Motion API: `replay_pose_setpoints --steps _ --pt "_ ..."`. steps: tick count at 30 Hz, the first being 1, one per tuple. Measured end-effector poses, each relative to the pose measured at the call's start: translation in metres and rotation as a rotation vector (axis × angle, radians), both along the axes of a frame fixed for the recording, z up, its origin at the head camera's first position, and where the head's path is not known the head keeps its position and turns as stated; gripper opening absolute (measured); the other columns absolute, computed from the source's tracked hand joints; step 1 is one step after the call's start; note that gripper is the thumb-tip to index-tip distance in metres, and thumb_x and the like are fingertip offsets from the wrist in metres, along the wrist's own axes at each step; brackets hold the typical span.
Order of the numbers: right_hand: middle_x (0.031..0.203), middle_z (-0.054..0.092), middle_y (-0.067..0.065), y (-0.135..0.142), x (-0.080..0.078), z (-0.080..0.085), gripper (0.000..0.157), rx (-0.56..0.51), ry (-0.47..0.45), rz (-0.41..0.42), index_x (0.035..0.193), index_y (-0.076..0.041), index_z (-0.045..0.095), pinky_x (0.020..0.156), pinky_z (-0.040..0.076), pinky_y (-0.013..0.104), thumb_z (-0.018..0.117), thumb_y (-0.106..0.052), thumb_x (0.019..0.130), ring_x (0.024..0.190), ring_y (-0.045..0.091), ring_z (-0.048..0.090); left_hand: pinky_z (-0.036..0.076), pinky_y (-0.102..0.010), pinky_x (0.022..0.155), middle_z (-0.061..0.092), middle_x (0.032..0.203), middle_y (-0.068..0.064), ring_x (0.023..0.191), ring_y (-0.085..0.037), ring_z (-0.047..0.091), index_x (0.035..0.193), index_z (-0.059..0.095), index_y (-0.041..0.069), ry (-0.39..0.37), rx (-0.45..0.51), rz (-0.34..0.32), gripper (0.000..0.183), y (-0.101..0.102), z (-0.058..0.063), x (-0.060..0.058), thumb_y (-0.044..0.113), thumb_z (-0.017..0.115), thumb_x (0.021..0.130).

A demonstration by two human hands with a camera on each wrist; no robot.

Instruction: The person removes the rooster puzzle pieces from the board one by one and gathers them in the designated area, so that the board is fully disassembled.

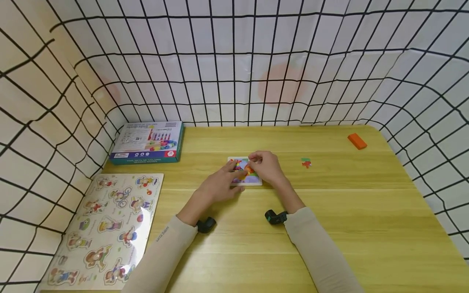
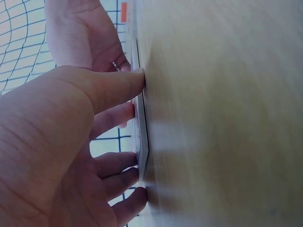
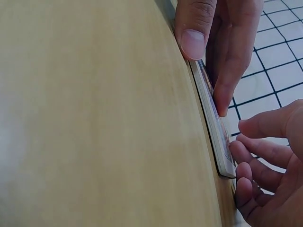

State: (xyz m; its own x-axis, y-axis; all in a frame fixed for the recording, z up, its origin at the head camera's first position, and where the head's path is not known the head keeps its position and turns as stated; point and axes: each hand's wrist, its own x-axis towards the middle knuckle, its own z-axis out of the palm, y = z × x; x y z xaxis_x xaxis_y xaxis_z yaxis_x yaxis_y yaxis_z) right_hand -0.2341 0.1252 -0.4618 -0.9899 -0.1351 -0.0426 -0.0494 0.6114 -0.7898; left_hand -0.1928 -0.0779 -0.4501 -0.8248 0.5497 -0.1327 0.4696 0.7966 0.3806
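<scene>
The puzzle (image 1: 253, 179) lies flat mid-worktop (image 1: 234, 252) beneath my hands. My left hand (image 1: 220, 183) is spread, fingertips on it, thumb at its six-o'clock edge. My right hand (image 1: 269, 166) curls over its two-o'clock corner; I can't tell whether it's pinching anything. From there, a loose piece (image 1: 306, 163) lies toward three o'clock, the board (image 1: 100, 240) toward eight.

Enclosed play space, grid-patterned walls (image 1: 222, 40); table (image 1: 366, 228), puzzle board (image 1: 111, 238), toy box (image 1: 146, 142)
</scene>
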Motion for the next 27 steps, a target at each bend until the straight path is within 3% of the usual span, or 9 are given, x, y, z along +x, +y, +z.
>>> replay_pose_setpoints --steps 12,20,27 --pt "0.119 0.071 0.012 -0.0020 -0.0001 0.0008 0.029 -0.034 -0.057 0.013 0.128 -0.005 0.071 0.096 0.054 0.043 0.065 -0.014 0.101 0.110 0.028 0.063 0.041 -0.057 0.117 0.017 0.172 -0.018 0.159 -0.035 0.017 0.157 0.046 0.030 -0.022 -0.028 0.002 0.058 0.0024 0.0039 0.0006 0.046 0.060 0.103" --pt "0.113 0.070 0.010 -0.0021 0.0007 -0.0002 0.023 -0.020 0.001 0.016 0.121 -0.009 0.071 0.078 0.045 0.034 0.067 -0.015 0.099 0.092 0.024 0.055 0.041 -0.055 0.118 0.017 0.172 -0.018 0.158 -0.037 0.020 0.156 0.047 0.029 -0.011 -0.033 0.002 0.058 0.0038 0.0039 0.0005 0.045 0.060 0.103" --pt "0.106 0.072 0.009 -0.0012 -0.0010 -0.0022 0.014 -0.029 0.025 0.022 0.112 -0.009 0.069 0.085 0.047 0.037 0.068 -0.015 0.099 0.096 0.025 0.060 0.041 -0.055 0.118 0.016 0.172 -0.018 0.159 -0.036 0.019 0.157 0.046 0.029 -0.021 -0.038 -0.001 0.058 0.0045 0.0033 0.0008 0.045 0.060 0.103"
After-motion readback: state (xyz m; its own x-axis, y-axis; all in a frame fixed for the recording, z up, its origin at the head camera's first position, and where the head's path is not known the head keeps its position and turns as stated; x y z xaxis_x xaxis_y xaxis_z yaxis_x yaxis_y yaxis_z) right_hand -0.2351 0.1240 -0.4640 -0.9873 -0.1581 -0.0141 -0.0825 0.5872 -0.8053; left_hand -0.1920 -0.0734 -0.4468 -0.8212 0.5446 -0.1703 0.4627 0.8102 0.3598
